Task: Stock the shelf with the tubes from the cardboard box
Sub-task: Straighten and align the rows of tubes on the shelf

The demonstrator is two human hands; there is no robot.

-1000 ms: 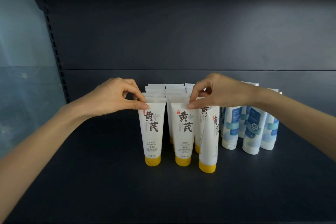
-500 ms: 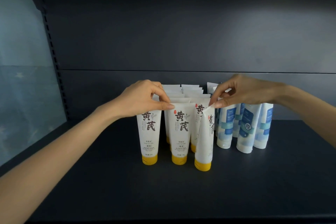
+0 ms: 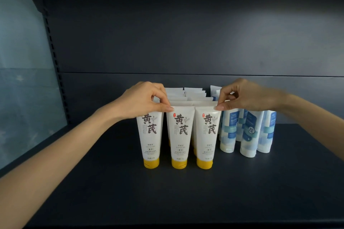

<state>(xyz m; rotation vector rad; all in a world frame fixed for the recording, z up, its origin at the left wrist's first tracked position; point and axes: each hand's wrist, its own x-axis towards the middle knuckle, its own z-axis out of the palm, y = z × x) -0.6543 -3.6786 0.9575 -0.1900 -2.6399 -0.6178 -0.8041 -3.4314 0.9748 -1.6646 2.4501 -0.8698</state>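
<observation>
Yellow-cap tubes (image 3: 193,96) stand cap-down on the shelf (image 3: 167,201), several rows deep, landmark is the middle front tube (image 3: 180,135). Left hand (image 3: 147,98) pinches the crimped top of the front tube just left of it (image 3: 149,135), thumb tip touching the landmark's corner. Right hand (image 3: 242,96) pinches the top corner of the front tube just right of it (image 3: 207,135). Blue-label tubes (image 3: 249,134) stand further right. Cardboard box not in view. Tubes look light, soft-walled, tippy on narrow caps, so best held at the stiff flat crimp. Versus half a second ago: the right front tube was twisted sideways and forward, now faces front, level with the row
</observation>
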